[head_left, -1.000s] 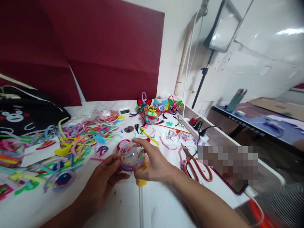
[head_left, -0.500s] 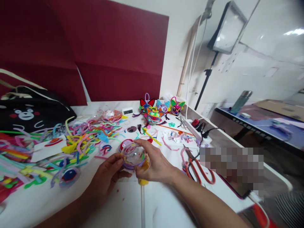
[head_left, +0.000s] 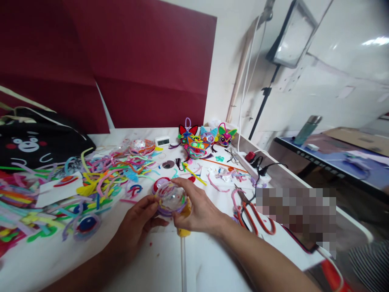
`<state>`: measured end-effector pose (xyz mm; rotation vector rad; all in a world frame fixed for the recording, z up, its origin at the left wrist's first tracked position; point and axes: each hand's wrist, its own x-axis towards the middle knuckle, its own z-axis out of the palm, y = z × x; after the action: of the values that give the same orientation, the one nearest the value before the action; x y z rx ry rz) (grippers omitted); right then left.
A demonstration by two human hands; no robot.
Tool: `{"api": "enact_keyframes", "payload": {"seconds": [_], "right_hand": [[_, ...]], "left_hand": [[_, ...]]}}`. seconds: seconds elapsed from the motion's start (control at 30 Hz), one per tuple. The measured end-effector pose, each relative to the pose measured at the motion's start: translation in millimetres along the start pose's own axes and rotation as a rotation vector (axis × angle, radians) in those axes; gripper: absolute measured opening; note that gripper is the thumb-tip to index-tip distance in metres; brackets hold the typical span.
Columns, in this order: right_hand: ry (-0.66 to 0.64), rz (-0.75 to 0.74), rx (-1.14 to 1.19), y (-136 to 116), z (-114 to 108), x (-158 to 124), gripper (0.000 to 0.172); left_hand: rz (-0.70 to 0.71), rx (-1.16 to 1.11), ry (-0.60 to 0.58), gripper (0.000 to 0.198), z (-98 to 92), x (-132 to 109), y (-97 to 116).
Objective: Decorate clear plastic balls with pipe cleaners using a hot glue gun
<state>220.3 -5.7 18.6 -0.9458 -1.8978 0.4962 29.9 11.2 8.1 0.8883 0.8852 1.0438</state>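
Note:
A clear plastic dome (head_left: 175,197) with purple and yellow pipe cleaner round its rim is held between my hands above the white table (head_left: 170,259). My left hand (head_left: 146,213) pinches its left edge with thumb and fingertips. On the other side, my right hand (head_left: 196,207) grips it, fingers behind and thumb at the lower rim. Just behind the dome lies a round piece with a red ring (head_left: 160,184). Partly hidden under my right hand is a yellow object (head_left: 184,232) with a pale cord running toward me.
Loose pipe cleaners (head_left: 106,174) cover the left side, before a black bag (head_left: 45,142). Finished animal-face ornaments (head_left: 197,147) stand at the back beside a small digital timer (head_left: 162,141). Orange-handled pliers (head_left: 251,213), a power strip (head_left: 253,166) and a phone (head_left: 304,239) lie right.
The camera view has shifted very slightly. Both hands keep the same hold on the dome, with no clear movement of other things.

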Motion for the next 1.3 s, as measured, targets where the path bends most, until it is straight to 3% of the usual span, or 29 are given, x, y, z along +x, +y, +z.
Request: {"api": "enact_keyframes", "payload": {"seconds": [1.3], "right_hand": [[0.004, 0.108, 0.071, 2.1, 3.6, -2.9, 0.074]], "left_hand": [[0.003, -0.032, -0.021, 0.029, 1.3, -5.8, -2.8]]}}
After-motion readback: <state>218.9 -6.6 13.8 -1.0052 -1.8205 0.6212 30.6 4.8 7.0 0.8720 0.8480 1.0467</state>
